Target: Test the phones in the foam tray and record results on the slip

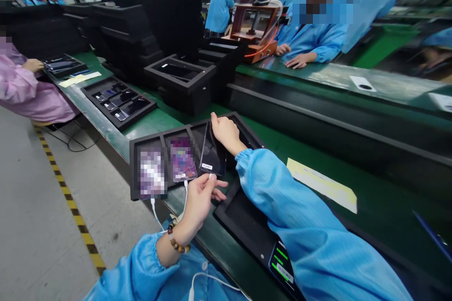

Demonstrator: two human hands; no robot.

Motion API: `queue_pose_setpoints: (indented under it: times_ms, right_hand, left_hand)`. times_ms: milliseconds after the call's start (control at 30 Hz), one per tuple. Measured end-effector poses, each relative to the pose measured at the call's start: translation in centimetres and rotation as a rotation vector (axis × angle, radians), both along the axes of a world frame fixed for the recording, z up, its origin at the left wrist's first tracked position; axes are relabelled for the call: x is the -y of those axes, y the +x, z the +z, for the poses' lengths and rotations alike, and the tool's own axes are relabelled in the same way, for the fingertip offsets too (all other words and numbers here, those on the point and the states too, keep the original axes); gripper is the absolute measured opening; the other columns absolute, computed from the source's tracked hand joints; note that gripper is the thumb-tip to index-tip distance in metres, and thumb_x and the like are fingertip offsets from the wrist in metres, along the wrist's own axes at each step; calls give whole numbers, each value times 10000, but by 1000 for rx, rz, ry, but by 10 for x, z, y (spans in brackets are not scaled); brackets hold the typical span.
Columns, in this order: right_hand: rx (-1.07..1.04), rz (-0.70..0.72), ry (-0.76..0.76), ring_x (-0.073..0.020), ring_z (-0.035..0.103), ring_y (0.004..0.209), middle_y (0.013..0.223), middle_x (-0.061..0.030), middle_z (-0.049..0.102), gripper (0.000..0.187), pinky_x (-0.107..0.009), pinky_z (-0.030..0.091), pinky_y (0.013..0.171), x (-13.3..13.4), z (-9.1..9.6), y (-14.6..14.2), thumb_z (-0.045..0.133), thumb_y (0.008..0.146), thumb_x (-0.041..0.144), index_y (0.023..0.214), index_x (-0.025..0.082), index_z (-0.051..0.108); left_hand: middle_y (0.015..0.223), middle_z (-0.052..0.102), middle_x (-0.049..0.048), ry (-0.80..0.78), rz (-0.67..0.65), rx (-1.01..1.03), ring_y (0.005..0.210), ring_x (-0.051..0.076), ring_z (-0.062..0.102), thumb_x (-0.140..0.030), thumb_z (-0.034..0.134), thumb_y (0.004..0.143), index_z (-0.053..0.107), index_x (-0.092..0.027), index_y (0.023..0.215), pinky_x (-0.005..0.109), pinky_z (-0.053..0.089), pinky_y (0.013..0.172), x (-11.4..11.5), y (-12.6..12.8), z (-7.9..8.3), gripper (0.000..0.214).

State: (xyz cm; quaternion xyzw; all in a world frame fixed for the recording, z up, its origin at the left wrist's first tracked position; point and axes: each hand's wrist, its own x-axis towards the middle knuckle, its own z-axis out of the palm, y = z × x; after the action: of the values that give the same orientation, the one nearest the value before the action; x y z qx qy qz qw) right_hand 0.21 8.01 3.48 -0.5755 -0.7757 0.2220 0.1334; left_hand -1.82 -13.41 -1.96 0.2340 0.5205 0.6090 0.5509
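My right hand (226,132) grips the upper end of a dark-screened smartphone (213,154), which lies tilted over a compartment of the black foam tray (133,169). At the phone's lower edge, my left hand (198,200) pinches a small white cable plug (212,176); whether it is inserted cannot be seen. Two phones with lit screens, one at the far left (152,171) and one in the middle (182,159), rest in the same tray, each with a white cable at its bottom end. Beneath my right forearm, another phone (281,265) shows green bars.
More black trays, one with several phones (118,102) and one stacked (180,74), stand further along the green bench (109,124). A yellow paper strip (323,184) lies right of my arm. Co-workers sit at left and across. A loose white cable (212,274) hangs near my lap.
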Motion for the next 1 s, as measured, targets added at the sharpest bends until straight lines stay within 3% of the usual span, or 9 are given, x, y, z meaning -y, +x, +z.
queue_pose_setpoints:
  times_ms: [100, 200, 333, 400, 500, 600, 767, 1000]
  right_hand:
    - [-23, 155, 7, -351, 728, 1079, 1098, -209, 775, 663, -364, 456, 888, -3, -7, 8, 299, 1170, 567, 978, 156, 783]
    - [-55, 291, 23, -268, 716, 1017, 1096, -174, 767, 601, -312, 455, 895, -12, -11, 19, 357, 1178, 506, 936, 143, 769]
    - [-79, 381, 37, -209, 696, 1053, 1138, -116, 760, 543, -264, 476, 952, -27, -9, 39, 373, 1184, 462, 1033, 145, 788]
    - [-66, 354, 67, -208, 680, 1127, 1190, -112, 752, 496, -258, 467, 1017, -34, -7, 53, 407, 1175, 463, 1105, 153, 788]
    - [18, 167, 98, -277, 648, 1264, 1319, -211, 703, 491, -329, 434, 1124, -46, -8, 82, 421, 1165, 441, 1263, 98, 759]
    - [149, -18, -6, -394, 693, 1220, 1275, -321, 703, 556, -433, 497, 1041, -54, -16, 110, 462, 1143, 450, 1284, -8, 744]
    - [228, -75, -141, -350, 741, 1172, 1251, -221, 769, 520, -359, 535, 901, -58, -24, 126, 521, 1127, 501, 1299, 78, 770]
    - [241, -25, -170, -281, 758, 1122, 1225, -163, 790, 448, -299, 537, 847, -56, -18, 89, 514, 1134, 469, 1255, 138, 790]
  left_hand:
    - [1003, 808, 172, -36, -39, 97, 673, 114, 669, -820, 891, 670, 772, -85, 925, 233, 529, 677, -3, 6, -3, 787]
    - [1047, 810, 165, -59, 12, 189, 656, 93, 646, -780, 953, 589, 730, -99, 910, 219, 505, 652, -8, 8, -4, 785]
    - [1056, 809, 149, -87, 77, 324, 620, 66, 606, -685, 1021, 517, 689, -109, 943, 200, 470, 618, -13, 12, -3, 789]
    - [1092, 807, 162, -86, 79, 350, 629, 70, 619, -617, 1021, 594, 685, -101, 978, 204, 471, 623, -15, 14, -2, 726]
    - [1096, 804, 185, -69, 21, 341, 692, 124, 688, -484, 908, 843, 698, -76, 1088, 234, 487, 649, -15, 15, -2, 520]
    - [1078, 803, 181, -70, -9, 327, 778, 152, 717, -340, 753, 996, 726, -64, 1128, 253, 505, 709, -15, 15, -4, 307]
    - [1231, 778, 178, -71, 138, 288, 996, 197, 744, -268, 725, 1007, 781, -99, 1048, 289, 542, 877, -14, 17, -14, 182]
    - [1299, 763, 177, -65, 276, 318, 1201, 263, 742, -255, 691, 1009, 795, -136, 1049, 398, 523, 1118, -10, -10, -12, 164]
